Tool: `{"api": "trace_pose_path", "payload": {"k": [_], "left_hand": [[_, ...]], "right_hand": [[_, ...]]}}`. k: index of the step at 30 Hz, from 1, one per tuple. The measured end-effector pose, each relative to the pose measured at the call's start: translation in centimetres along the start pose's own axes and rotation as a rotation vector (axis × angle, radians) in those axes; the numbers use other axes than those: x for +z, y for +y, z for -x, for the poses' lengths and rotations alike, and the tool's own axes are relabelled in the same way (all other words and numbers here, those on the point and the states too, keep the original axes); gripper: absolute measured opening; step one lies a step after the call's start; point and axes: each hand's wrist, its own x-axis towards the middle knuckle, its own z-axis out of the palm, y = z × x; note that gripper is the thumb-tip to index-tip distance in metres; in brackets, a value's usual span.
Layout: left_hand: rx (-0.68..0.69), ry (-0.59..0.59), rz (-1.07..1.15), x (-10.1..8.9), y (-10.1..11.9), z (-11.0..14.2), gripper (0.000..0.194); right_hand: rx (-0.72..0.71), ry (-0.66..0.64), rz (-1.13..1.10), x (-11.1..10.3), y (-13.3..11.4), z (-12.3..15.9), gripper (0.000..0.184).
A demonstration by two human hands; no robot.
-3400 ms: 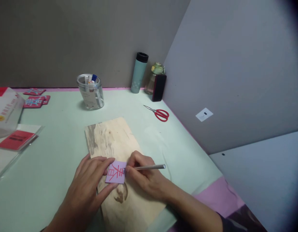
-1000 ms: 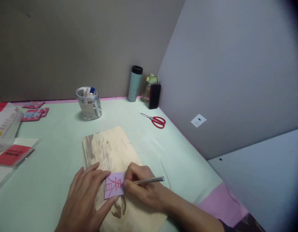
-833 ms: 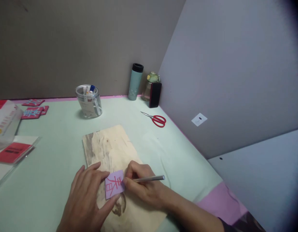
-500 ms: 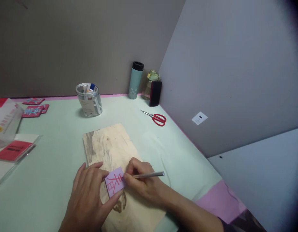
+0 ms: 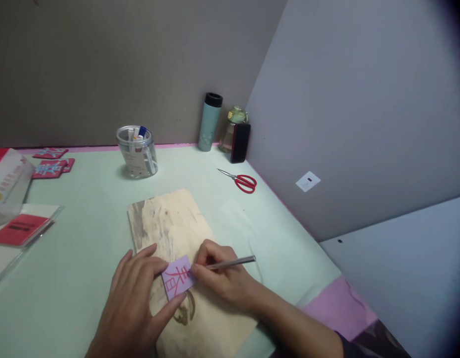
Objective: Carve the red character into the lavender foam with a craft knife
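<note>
A small purple square [image 5: 182, 286] bearing a red-drawn Chinese character lies on a pale wooden board [image 5: 170, 214]. My left hand [image 5: 135, 293] steadies it, thumb on the near edge and index finger on the left corner, the other fingers resting over the board. In a pinched, pen-like hold, my right hand [image 5: 224, 276] grips a slim silver pen-like tool [image 5: 235, 262], its back end pointing right. The tool's tip is at the right edge of the square, by the character's strokes; my fingers largely hide it, so its exact kind is unclear.
Red-handled scissors [image 5: 245, 183] lie beyond the board. A clear jar [image 5: 138, 161] of markers, a teal tumbler [image 5: 210, 124], a green-lidded bottle [image 5: 227, 136] and a phone [image 5: 240, 144] stand at the back. At left are pink character pieces [image 5: 48, 169], a white packet [image 5: 9, 184] and a red-labelled sleeve [image 5: 21, 229].
The back end of the tool has tilted slightly upward. My left thumb has shifted a little left along the square's near edge. The view has moved slightly.
</note>
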Motion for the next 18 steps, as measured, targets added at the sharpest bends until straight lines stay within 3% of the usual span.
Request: {"api": "trace_pose_path", "payload": {"k": [12, 18], "left_hand": [[0.024, -0.011, -0.006, -0.39, -0.16, -0.33, 0.043], [0.036, -0.008, -0.02, -0.44, -0.08, -0.22, 0.045]], "right_hand": [[0.069, -0.027, -0.419, -0.26, 0.99, -0.37, 0.031], [0.044, 0.041, -0.268, -0.1, 0.83, -0.07, 0.022]]}}
